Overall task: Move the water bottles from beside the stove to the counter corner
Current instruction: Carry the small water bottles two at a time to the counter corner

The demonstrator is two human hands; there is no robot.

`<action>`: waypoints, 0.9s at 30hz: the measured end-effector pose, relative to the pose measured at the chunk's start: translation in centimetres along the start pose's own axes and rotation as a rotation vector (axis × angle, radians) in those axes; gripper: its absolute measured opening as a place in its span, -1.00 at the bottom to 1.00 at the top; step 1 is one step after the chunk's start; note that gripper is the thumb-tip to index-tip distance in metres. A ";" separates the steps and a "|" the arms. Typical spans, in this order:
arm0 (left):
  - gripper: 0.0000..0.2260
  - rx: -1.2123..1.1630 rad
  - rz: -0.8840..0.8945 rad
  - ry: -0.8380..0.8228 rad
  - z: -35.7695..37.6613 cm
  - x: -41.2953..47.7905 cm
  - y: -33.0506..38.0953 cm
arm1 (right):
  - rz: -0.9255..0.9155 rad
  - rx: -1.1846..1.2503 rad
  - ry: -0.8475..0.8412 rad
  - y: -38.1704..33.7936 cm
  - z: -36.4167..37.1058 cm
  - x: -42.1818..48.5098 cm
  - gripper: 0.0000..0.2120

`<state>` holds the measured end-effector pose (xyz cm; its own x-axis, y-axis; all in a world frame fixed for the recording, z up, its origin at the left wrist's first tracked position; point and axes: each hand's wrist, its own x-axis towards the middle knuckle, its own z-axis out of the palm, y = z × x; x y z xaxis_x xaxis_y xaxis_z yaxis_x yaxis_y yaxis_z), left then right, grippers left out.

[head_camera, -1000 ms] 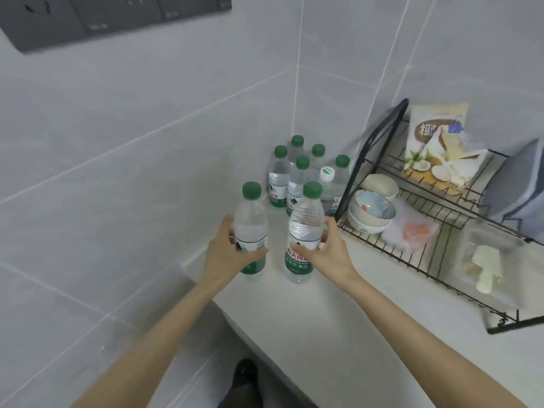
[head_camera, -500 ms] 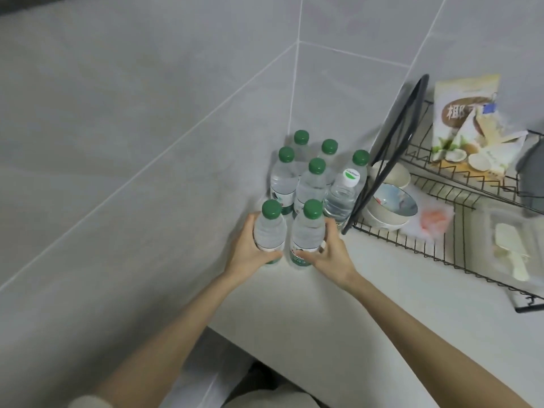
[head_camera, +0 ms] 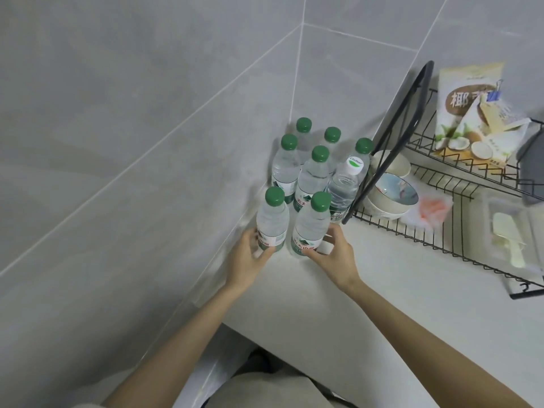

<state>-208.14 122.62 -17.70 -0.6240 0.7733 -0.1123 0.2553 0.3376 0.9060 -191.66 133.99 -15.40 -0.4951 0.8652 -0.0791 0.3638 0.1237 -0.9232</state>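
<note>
Both hands have brought their bottles closer to the far corner group (head_camera: 315,172): left hand (head_camera: 248,257) fingers curl round the left bottle (head_camera: 272,222), right hand (head_camera: 332,257) round the right bottle (head_camera: 310,228) (both upright, just nearer than the group, on the bench (head_camera: 382,304)).

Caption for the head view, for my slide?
Left hand grips one green-capped bottle, right hand a second bottle, in front of six bottles grouped in the counter corner.

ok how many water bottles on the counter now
8. Front-left bottle in the left hand, front-right bottle in the right hand; behind them five green-capped bottles and a white-capped bottle by the rack. More may be hidden.
</note>
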 end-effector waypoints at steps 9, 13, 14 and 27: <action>-0.64 0.143 -0.034 0.121 2.2 0.6 -0.6 | 0.033 0.007 0.109 1.4 1.6 0.5 -0.50; -0.61 0.189 -0.008 0.145 2.5 1.7 -0.3 | 0.051 0.027 0.120 1.3 2.3 1.3 -0.54; -0.58 0.212 -0.001 0.153 2.5 2.2 -0.2 | 0.055 0.033 0.124 1.2 2.5 1.6 -0.54; -0.61 0.523 -0.007 0.138 2.0 6.6 0.4 | 0.077 -0.003 0.208 0.2 4.1 4.3 -0.55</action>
<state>-210.68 128.97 -18.96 -0.7092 0.7043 -0.0310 0.5624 0.5918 0.5775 -196.90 135.73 -17.49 -0.2923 0.9538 -0.0693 0.3968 0.0550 -0.9163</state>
